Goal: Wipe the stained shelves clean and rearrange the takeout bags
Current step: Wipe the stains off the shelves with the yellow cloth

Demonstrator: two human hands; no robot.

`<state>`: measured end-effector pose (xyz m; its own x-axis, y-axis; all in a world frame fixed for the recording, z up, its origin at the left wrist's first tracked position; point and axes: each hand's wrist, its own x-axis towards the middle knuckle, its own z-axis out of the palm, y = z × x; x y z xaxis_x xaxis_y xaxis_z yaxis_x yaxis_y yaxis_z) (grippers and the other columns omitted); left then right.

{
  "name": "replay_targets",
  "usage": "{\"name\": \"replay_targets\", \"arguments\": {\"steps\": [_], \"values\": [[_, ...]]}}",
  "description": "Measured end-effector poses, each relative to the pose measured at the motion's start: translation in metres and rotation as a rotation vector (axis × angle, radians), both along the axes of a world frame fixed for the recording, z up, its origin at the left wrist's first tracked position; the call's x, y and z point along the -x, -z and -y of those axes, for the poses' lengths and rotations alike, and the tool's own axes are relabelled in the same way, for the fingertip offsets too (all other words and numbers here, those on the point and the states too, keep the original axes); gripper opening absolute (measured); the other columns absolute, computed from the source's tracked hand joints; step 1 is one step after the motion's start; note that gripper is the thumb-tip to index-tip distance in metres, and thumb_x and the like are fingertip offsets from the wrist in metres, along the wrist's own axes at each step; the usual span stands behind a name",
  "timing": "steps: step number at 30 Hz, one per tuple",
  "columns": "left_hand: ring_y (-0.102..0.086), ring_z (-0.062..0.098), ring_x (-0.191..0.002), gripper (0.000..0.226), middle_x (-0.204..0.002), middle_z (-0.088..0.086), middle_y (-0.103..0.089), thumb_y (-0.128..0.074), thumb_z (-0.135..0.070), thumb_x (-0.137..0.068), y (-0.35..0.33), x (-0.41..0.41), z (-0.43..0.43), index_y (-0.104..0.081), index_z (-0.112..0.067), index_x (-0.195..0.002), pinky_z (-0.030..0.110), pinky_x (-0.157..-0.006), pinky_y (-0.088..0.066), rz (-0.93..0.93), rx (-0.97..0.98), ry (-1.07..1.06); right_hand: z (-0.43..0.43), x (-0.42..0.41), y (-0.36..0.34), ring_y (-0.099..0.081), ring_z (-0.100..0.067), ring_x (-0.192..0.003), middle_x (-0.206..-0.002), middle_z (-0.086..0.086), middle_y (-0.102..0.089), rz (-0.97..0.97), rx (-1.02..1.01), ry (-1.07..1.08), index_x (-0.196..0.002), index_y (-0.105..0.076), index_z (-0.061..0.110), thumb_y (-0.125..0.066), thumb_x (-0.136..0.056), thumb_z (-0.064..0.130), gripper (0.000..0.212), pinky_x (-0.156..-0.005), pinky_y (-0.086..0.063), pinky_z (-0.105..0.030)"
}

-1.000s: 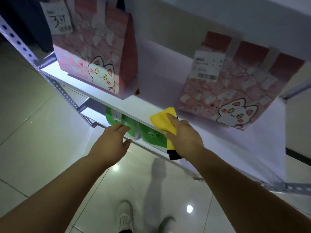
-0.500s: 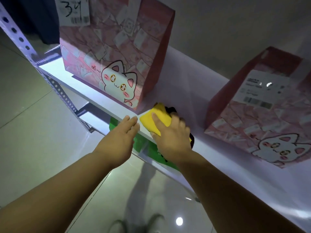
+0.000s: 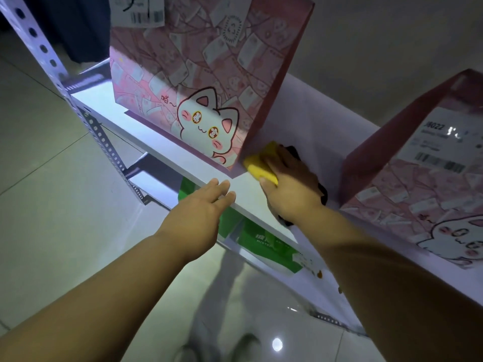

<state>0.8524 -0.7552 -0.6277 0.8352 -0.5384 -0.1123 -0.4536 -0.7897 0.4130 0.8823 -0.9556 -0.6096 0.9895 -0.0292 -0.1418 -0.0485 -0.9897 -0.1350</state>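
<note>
- right hand [image 3: 290,189] is down on the shelf [image 3: 248,185], holding the yellow cloth [image 3: 261,163] – fingers [image 3: 281,159] curled over the top of it, thumb tucked against its near edge
- cloth sits flat on the shelf in the gap between the two bags, jammed right up against the bottom corner of the left pink cat bag [image 3: 203,74]
- only the yellow end pokes out past the fingertips on the left side; a black bit [image 3: 294,150] of it shows behind the hand and down by the wrist
- left hand [image 3: 201,207] holds nothing – fingers straight and relaxed, tips resting on the shelf's front edge, just beside the right hand
- right pink cat bag [image 3: 418,184] stands apart from the cloth, close to the right wrist
- both bags are upright with printed labels stuck on
- a green bag [image 3: 264,241] sits on the lower shelf [image 3: 154,181], under the hands
</note>
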Motion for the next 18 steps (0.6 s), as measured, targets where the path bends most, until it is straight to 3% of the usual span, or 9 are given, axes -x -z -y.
{"name": "replay_targets", "arguments": {"steps": [4,7,11,13,16,18], "values": [[-0.002,0.015,-0.144,0.071,-0.157,-0.006,-0.008,-0.05,-0.001,-0.089,0.002,0.001,0.0,-0.019,-0.028,-0.147,0.03,-0.114,-0.014,-0.01,0.023,-0.01,0.006,0.031,-0.004,-0.041,-0.022,-0.119,-0.136,0.01,-0.036,0.108,-0.132,-0.07,-0.123,-0.036,0.038,-0.036,-0.085,0.051,0.04,-0.091,-0.041,-0.038],[-0.003,0.015,-0.144,0.07,-0.157,-0.007,-0.008,-0.05,-0.002,-0.09,0.004,-0.001,-0.002,-0.019,-0.028,-0.147,0.03,-0.114,-0.015,-0.018,0.022,0.002,0.017,0.014,0.002,-0.043,-0.026,-0.118,-0.137,0.007,-0.035,0.07,0.0,-0.07,-0.125,-0.039,0.032,-0.041,-0.091,0.037,0.034,-0.08,-0.04,-0.035],[-0.004,0.015,-0.144,0.068,-0.157,-0.007,-0.008,-0.053,-0.007,-0.09,0.006,-0.002,-0.005,-0.02,-0.028,-0.147,0.032,-0.113,-0.02,-0.008,0.005,0.016,0.015,-0.023,0.002,-0.03,-0.031,-0.134,-0.156,0.005,-0.011,-0.132,-0.089,0.243,-0.145,-0.021,0.035,-0.029,-0.095,0.045,0.051,-0.103,-0.029,-0.047],[-0.004,0.015,-0.144,0.067,-0.157,-0.008,-0.009,-0.054,-0.009,-0.09,0.006,-0.002,-0.005,-0.022,-0.029,-0.146,0.032,-0.112,-0.021,-0.002,0.004,0.013,0.008,-0.019,0.002,-0.031,-0.034,-0.132,-0.156,0.001,-0.012,-0.118,0.0,0.191,-0.145,-0.02,0.032,-0.033,-0.095,0.037,0.052,-0.1,-0.034,-0.047],[-0.006,0.016,-0.144,0.067,-0.156,-0.007,-0.012,-0.056,-0.009,-0.089,0.008,0.001,-0.003,-0.025,-0.028,-0.146,0.034,-0.111,-0.022,0.009,0.009,0.0,0.004,0.016,0.008,-0.041,-0.032,-0.122,-0.145,0.0,-0.03,0.058,-0.002,0.017,-0.136,-0.033,0.032,-0.04,-0.09,0.035,0.047,-0.091,-0.041,-0.044],[-0.007,0.016,-0.144,0.066,-0.156,-0.006,-0.013,-0.055,-0.008,-0.089,0.008,0.002,-0.001,-0.026,-0.027,-0.145,0.033,-0.111,-0.021,0.017,0.018,-0.009,0.006,0.041,0.011,-0.037,-0.027,-0.127,-0.148,0.007,-0.029,0.095,-0.039,0.01,-0.136,-0.034,0.041,-0.049,-0.09,0.039,0.049,-0.099,-0.038,-0.044]]}}
